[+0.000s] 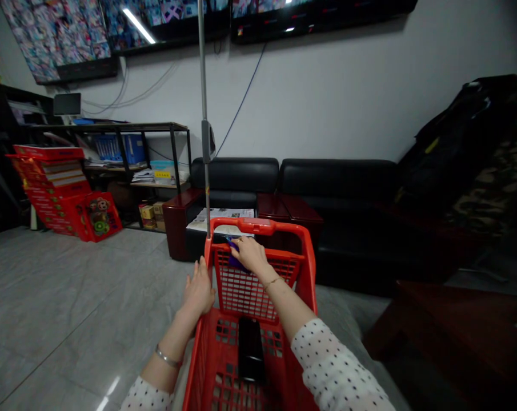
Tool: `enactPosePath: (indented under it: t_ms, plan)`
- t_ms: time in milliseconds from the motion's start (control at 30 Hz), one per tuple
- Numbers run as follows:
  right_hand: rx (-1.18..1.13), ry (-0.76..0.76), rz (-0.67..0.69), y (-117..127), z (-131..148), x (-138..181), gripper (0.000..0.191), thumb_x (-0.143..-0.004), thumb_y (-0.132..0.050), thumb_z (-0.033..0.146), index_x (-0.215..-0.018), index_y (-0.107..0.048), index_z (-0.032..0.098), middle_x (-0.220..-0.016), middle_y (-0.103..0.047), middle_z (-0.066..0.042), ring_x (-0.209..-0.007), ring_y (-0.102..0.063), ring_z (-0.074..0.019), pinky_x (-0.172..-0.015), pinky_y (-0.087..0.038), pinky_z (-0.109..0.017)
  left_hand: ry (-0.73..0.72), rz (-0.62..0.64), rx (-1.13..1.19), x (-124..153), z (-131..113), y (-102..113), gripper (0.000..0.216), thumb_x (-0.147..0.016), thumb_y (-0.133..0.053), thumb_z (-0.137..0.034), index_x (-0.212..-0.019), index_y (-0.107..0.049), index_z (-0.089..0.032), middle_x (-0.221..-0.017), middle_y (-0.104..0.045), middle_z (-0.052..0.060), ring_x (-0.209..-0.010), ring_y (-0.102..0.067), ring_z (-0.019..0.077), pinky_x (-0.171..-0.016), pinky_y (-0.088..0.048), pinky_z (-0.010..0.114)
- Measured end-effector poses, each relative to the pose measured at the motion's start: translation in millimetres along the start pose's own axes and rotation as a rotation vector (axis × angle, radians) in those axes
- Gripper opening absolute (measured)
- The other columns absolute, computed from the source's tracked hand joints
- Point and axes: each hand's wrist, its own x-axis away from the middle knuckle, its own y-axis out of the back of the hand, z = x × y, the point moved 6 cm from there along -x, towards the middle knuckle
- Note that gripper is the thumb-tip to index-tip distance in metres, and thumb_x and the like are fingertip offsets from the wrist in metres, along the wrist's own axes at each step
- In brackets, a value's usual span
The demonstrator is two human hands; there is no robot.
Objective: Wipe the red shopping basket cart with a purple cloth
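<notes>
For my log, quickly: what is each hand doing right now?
Left hand: open, resting on rim of red cart.
Right hand: closed on a small blue object.

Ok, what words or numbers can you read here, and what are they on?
Nothing here can be read.
Red display stand: print too blurred.
Yellow label on the shelf: too small.
Newspaper: too small.
Wall screens: only blurred pictures.
Purple thing in the right hand: no letters show.
</notes>
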Motion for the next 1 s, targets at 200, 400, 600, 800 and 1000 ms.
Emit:
enactPosePath:
  t_ms: [200,400,600,800,1000]
  plan:
    - [0.067,-0.083,-0.05,-1.0,-40.7,11.5,0.04,-0.098,-0.04,0.042,-0.128,-0.061,0.026,-0.116,-0.063,-0.009,-0.1,-0.057,-0.0206,-0.083,-0.047,-0.028,-0.083,-0.033,-0.11,-11.7,-29.3,-3.9,0.089,-0.08,-0.049,-0.016,-0.153,0.001,-0.009,-0.162,-0.005,0.02,-0.15,-0.008,0.0283,-0.115,-0.028,0.056]
    - [0.07,-0.192,-0.099,-2.2,-61.9,6.2,0.036,-0.098,-0.04,0.037,-0.116,-0.067,0.023,-0.113,-0.064,-0.01,-0.098,-0.057,-0.0203,-0.08,-0.045,-0.027,-0.129,0.115,-0.143,42.6,-12.9,-28.0,0.092,-0.077,-0.047,-0.013,-0.153,0.004,-0.009,-0.161,0.001,0.019,-0.15,-0.009,0.031,-0.11,-0.034,0.059]
    - [-0.145,-0.307,-0.233,9.0,-46.6,-6.8,0.036,-0.099,-0.039,0.033,-0.116,-0.068,0.021,-0.111,-0.067,-0.008,-0.101,-0.058,-0.0187,-0.086,-0.043,-0.026,-0.183,0.13,0.016,89.4,18.4,-42.5,0.096,-0.072,-0.046,-0.007,-0.152,0.006,-0.005,-0.161,-0.007,0.021,-0.148,-0.017,0.0254,-0.118,-0.029,0.041]
    - [-0.311,-0.195,-0.277,-13.7,27.5,-20.0,0.038,-0.099,-0.041,0.032,-0.125,-0.063,0.015,-0.137,-0.057,-0.011,-0.126,-0.05,-0.0197,-0.107,-0.034,-0.029,-0.099,0.209,-0.031,84.5,7.6,-36.3,0.092,-0.07,-0.043,-0.007,-0.153,-0.002,-0.004,-0.162,-0.004,0.017,-0.149,-0.011,0.0283,-0.117,-0.027,0.049]
    - [-0.421,-0.263,-0.142,-40.3,55.6,16.9,0.041,-0.099,-0.041,0.034,-0.134,-0.057,0.02,-0.147,-0.049,-0.009,-0.125,-0.055,-0.0165,-0.1,-0.043,-0.025,-0.118,0.213,-0.039,80.6,6.6,-34.6,0.094,-0.067,-0.043,-0.007,-0.153,-0.004,-0.004,-0.161,-0.005,0.016,-0.149,-0.008,0.0269,-0.119,-0.022,0.049]
